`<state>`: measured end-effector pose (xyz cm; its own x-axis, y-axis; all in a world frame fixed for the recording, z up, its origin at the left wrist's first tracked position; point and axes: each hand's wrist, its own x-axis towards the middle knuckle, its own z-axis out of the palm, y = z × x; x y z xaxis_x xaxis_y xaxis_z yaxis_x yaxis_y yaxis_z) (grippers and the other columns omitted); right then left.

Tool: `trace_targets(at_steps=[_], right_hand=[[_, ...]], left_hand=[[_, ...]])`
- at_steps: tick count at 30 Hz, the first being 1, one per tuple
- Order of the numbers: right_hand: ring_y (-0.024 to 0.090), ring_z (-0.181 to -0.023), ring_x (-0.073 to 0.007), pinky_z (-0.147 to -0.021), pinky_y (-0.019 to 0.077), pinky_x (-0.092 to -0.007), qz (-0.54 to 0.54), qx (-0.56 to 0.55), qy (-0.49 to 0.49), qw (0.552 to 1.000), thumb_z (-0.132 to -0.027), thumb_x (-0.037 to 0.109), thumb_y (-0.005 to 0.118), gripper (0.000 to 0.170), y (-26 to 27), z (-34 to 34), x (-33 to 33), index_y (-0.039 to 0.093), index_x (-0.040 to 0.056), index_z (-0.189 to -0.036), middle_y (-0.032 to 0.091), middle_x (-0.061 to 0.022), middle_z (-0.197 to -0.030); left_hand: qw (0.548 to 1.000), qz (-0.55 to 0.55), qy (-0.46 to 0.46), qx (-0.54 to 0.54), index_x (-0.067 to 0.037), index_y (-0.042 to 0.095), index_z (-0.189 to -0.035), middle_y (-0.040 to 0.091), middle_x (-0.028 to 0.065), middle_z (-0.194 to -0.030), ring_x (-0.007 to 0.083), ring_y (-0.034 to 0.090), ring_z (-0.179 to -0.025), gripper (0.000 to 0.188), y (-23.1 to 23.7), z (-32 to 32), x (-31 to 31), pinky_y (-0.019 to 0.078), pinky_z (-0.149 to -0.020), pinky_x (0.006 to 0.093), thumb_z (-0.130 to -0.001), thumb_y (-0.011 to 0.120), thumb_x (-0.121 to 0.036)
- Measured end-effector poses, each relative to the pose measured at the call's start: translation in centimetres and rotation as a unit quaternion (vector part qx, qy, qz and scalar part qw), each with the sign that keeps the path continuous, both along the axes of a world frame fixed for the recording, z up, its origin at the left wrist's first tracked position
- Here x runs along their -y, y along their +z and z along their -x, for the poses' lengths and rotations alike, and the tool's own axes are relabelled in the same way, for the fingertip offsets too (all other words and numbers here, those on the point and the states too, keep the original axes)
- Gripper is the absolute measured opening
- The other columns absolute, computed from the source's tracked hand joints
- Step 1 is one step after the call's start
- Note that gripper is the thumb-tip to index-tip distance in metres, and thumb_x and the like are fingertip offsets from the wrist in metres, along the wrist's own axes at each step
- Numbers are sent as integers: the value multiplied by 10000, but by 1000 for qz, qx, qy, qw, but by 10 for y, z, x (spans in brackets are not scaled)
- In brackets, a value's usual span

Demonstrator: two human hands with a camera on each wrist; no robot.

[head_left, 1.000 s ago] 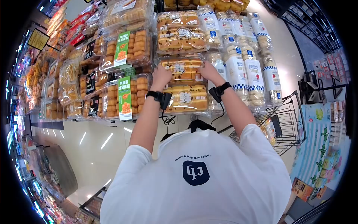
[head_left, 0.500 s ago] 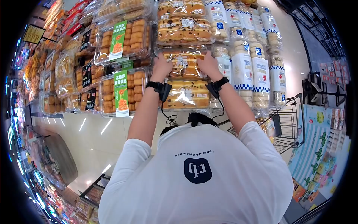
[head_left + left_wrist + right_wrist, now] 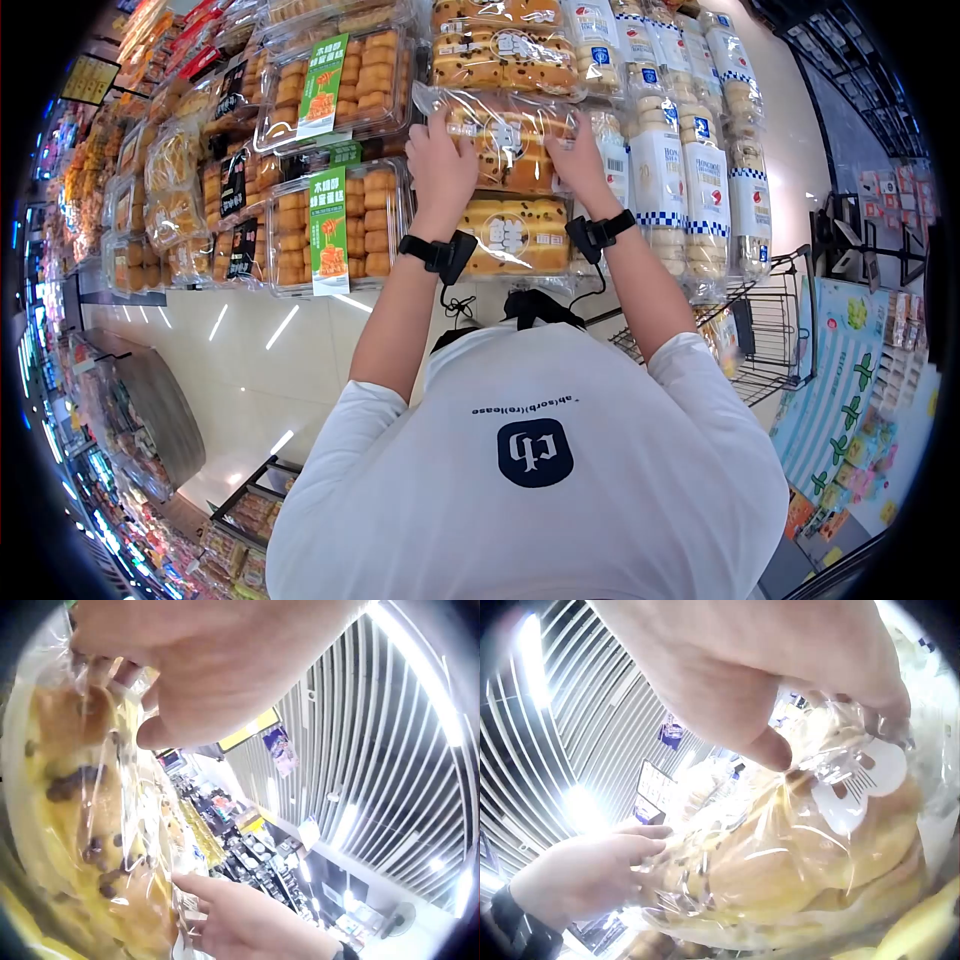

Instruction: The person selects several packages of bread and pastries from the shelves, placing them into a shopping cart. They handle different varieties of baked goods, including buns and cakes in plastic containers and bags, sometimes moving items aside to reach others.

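Between the two hands is a clear plastic package of golden bread rolls with dark chips. The left hand grips its left end, fingers on the film at the far side and thumb toward the near side. At the other end the right hand holds on the same way. The left wrist view shows the chip-dotted rolls close up under shiny film. A white printed label lies under the film near the right fingers in the right wrist view. Another package of chip bread lies just nearer the body.
More chip bread is stacked beyond. Boxed cakes with green labels stand at the left, and long white-wrapped packs of round pastries at the right. A wire shopping cart stands to the right of the body.
The held package has come up and away from the package nearer the body, and it looks larger. Both hands keep their grip on its ends and have moved farther forward with it.
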<state>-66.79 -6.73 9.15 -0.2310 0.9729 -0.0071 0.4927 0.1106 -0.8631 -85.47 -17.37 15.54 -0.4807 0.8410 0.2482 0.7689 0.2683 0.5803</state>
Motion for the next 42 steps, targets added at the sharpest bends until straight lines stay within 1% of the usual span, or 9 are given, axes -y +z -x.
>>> trace_targets(at_steps=[5,7,9,12,21,25,28,35,42], right_hand=[[561,-1115,-295,-931,469,-379,-8,-116,-59,991,-813,376,726,891,37,-6,18,257,-88,-1413,544,-236,-1227],[593,-1036,-219,-855,499,-318,19,-162,-93,982,-840,375,722,784,58,-11,26,372,-97,-1358,594,-173,-1160],[583,-993,-147,-870,470,-306,287,-465,-4,837,-866,324,714,572,58,-24,22,533,-82,-1226,615,-107,-1130],[586,-968,-135,-862,465,-285,256,-407,15,877,-898,280,684,423,45,-24,33,602,-45,-1156,639,-82,-1101],[585,-1004,-134,-896,452,-272,-5,-343,58,937,-946,372,599,501,127,-26,77,538,-6,-1269,634,-86,-1128],[583,-995,-131,-861,469,-273,-15,-339,70,938,-943,407,591,529,155,-37,121,521,-5,-1267,630,-91,-1102],[589,-967,-124,-842,477,-265,28,-356,17,934,-927,408,615,519,147,-44,153,549,-6,-1233,632,-78,-1089],[617,-948,-122,-836,500,-274,96,-385,-71,915,-914,397,636,514,144,-100,229,555,-9,-1217,640,-78,-1098],[603,-1017,-134,-855,510,-278,112,-392,-57,911,-953,481,528,563,153,-191,271,512,9,-1260,605,-76,-1168]], left_hand=[[997,-66,-24,-28,-25,473,-1303,501,181,-1049,313,523,-994,472,52,-8,27,431,-897,416,-867,629,-119],[966,-223,2,130,-11,454,-1336,503,160,-1066,253,556,-1007,533,63,-8,36,455,-915,383,-850,662,-76],[954,-245,45,170,-5,429,-1369,549,154,-1123,231,583,-985,610,47,10,36,477,-892,344,-835,698,-129],[932,-96,-41,348,33,490,-1306,631,147,-1167,161,613,-997,597,11,46,36,470,-903,289,-797,760,-123],[859,-334,-110,371,30,456,-1327,607,131,-1177,156,596,-1012,618,84,33,102,494,-883,273,-792,757,-40],[894,-239,-192,325,19,408,-1362,540,146,-1265,166,581,-1065,673,76,57,137,513,-878,287,-788,756,-28],[785,-247,-261,504,-30,279,-1421,478,134,-1346,192,569,-1106,789,60,39,160,495,-921,311,-795,757,-77],[749,-34,-281,600,-30,334,-1393,550,94,-1237,176,565,-1085,723,29,-7,186,487,-898,331,-827,751,-201],[699,-62,-309,642,3,398,-1324,584,89,-1153,151,599,-1001,551,36,-96,193,507,-836,280,-880,679,-160]])
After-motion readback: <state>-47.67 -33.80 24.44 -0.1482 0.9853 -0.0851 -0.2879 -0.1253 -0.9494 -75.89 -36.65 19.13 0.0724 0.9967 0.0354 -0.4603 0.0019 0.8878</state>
